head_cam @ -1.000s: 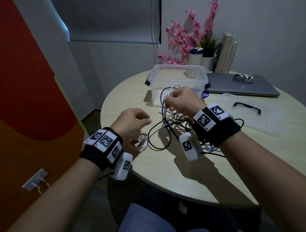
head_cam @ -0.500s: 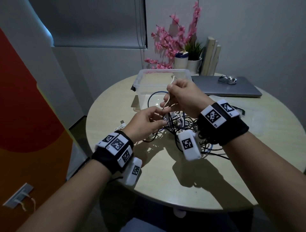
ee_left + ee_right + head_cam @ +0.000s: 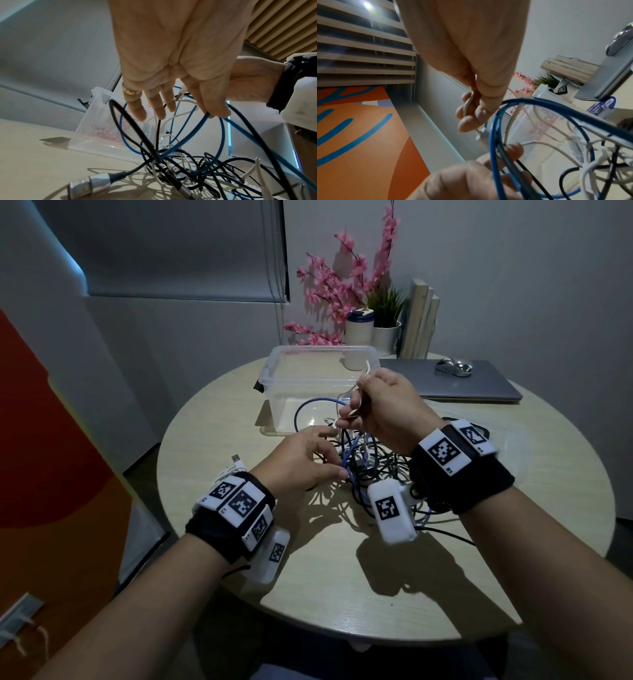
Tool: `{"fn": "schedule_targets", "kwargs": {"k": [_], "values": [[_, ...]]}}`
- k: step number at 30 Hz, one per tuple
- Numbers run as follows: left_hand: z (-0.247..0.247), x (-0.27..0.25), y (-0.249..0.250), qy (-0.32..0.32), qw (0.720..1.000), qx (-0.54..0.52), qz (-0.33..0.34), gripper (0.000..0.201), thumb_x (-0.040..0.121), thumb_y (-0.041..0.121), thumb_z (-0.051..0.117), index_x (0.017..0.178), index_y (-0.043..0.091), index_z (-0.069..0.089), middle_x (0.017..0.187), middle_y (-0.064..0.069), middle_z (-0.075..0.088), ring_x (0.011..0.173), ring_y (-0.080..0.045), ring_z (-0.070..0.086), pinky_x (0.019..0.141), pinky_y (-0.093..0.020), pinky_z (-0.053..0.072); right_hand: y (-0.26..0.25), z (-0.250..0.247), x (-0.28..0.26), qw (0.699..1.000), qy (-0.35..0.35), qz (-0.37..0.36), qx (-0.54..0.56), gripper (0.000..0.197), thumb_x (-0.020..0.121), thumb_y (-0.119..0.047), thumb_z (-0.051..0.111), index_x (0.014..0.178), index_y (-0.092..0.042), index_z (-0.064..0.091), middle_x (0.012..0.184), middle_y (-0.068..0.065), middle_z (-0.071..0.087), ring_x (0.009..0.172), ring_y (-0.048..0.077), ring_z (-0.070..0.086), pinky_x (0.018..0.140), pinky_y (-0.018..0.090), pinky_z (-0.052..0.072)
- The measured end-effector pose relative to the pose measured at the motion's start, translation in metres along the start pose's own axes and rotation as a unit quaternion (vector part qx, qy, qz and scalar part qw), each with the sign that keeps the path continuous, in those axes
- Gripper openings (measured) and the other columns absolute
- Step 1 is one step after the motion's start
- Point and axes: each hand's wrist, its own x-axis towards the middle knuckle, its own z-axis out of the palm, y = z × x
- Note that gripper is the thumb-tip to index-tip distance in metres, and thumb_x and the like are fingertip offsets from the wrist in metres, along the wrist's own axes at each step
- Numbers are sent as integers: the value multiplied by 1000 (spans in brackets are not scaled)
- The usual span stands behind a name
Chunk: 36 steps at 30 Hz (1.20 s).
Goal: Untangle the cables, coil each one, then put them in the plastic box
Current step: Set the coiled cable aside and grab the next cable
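Stage: untangling, and early in it by my reckoning. Nothing that I can see is fully coiled or boxed.

Right hand: the right hand is lifted above the heap, fingers curled round a thin white cable and drawing it up out of the knot.

Left hand: the left hand reaches into the pile with fingers spread and nearly straight; the blue cable runs under its thumb, touched more than gripped (no closed pinch shows in the left wrist view).

Tangle: the cable tangle lies on the round table between the two wrists, just in front of the box. Black, blue and white runs cross each other many times; a silver-ended plug lies at its near edge.

Box: the plastic box stands open behind the tangle. Blue and white loops show through its clear wall, but I cannot tell whether any cable is inside.

Lid: the box lid lies flat to the right, partly behind the right wrist.

Set aside: a small white bundle with a USB plug sits by the left wrist, apart from the heap (perhaps one cable already freed).

Left to do: separate every cable, coil each, then box them.
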Motion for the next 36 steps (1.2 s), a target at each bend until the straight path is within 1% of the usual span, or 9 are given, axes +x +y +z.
{"fn": "schedule_targets", "kwargs": {"k": [8,14,18,22,25,28,31,33,36], "values": [[-7,9,-8,64,994,37,-84,13,79,30,76,81,22,66,80,8,64,71,-9,58,61,-23,44,-12,-28,-1,982,28,-57,-179,24,101,-15,41,84,-14,59,57,1,36,48,13,33,49,26,33],[-12,15,12,229,973,18,-17,17,85,23,65,98,19,54,102,1,55,74,-11,51,76,-31,45,-12,-36,-9,982,-17,-50,-182,23,99,-19,47,90,-11,66,52,-3,30,47,14,24,47,23,25],[-14,23,20,259,965,24,40,39,90,31,62,127,30,49,120,7,50,82,-6,53,80,-28,45,-19,-36,-16,977,-125,-60,-160,20,97,-15,50,91,-7,68,48,-7,29,48,12,22,47,23,20],[-8,34,21,170,984,-16,54,9,93,25,59,93,34,63,97,1,65,81,-22,61,74,-36,51,-25,-34,-18,980,-161,-76,-87,25,98,-17,44,82,-7,61,48,-5,29,47,12,20,48,25,17],[4,35,13,100,995,1,5,18,94,15,55,80,24,61,75,0,63,67,-17,62,66,-31,51,-30,-36,-11,989,-116,-87,13,25,100,-19,40,87,-8,57,49,-4,43,42,10,32,46,23,26],[12,32,8,84,995,47,23,13,93,8,56,89,16,66,72,5,62,62,-11,59,59,-16,44,-36,-38,-6,984,-81,-114,110,20,100,-7,37,107,-5,56,74,2,65,53,9,56,49,20,43],[13,30,8,57,996,42,51,21,88,-3,55,95,13,67,80,-2,65,62,-14,59,57,-11,42,-27,-35,3,981,-20,-114,158,36,94,10,38,127,-2,45,124,11,58,102,21,65,80,29,56],[13,29,9,38,997,43,57,22,88,-3,55,94,16,66,76,2,64,60,-9,57,58,-10,42,-16,-35,10,991,40,-115,47,52,91,17,38,140,-1,35,143,14,42,125,22,51,94,32,50],[7,28,9,57,994,65,70,23,89,-2,55,96,16,68,80,2,66,71,-10,59,65,-14,44,-1,-39,14,953,58,-116,-273,61,86,16,33,143,-5,36,148,9,40,123,15,49,105,38,43]]}}
